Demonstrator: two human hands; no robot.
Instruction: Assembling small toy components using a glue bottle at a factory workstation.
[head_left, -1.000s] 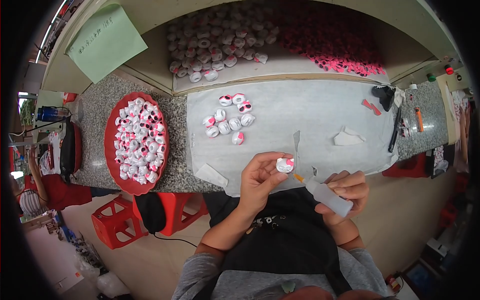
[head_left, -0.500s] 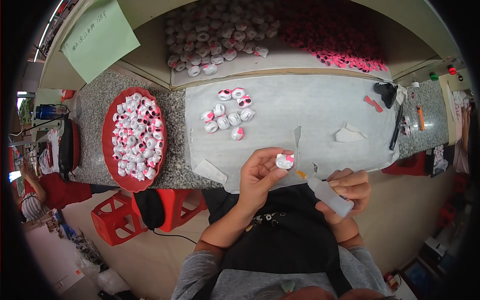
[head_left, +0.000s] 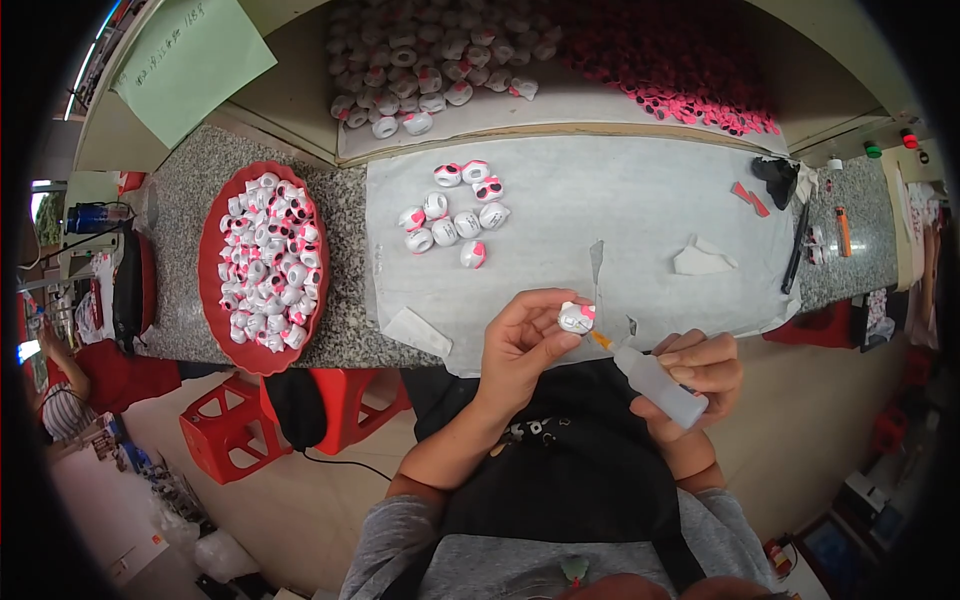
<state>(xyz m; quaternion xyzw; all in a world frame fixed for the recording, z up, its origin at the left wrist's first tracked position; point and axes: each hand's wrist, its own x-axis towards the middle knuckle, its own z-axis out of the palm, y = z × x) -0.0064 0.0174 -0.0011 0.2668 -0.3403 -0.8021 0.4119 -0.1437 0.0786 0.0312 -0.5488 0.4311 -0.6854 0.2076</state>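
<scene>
Between the thumb and fingers of my left hand (head_left: 528, 345) is a small white toy head (head_left: 576, 317) with a pink patch. My right hand (head_left: 697, 375) grips a translucent squeeze bottle (head_left: 660, 388) with an orange tip (head_left: 600, 340). The tip points up and left at the toy head, very close to its lower right side; whether they touch I cannot tell. Beyond my left hand, several similar heads (head_left: 467, 224) lie grouped on the white paper sheet (head_left: 640, 195).
A red scalloped tray (head_left: 212, 290) full of such heads stands at the left. On the far shelf are piles of white heads (head_left: 400, 85) and pink pieces (head_left: 690, 105). Paper scraps (head_left: 703, 258), a black pen (head_left: 796, 250) and an orange stick (head_left: 843, 232) lie rightward. Red stools (head_left: 232, 425) stand below.
My left hand has turned the toy head slightly, so its pink patch shows differently. The bottle's orange tip is now closer to it. The whole view has shifted a little.
</scene>
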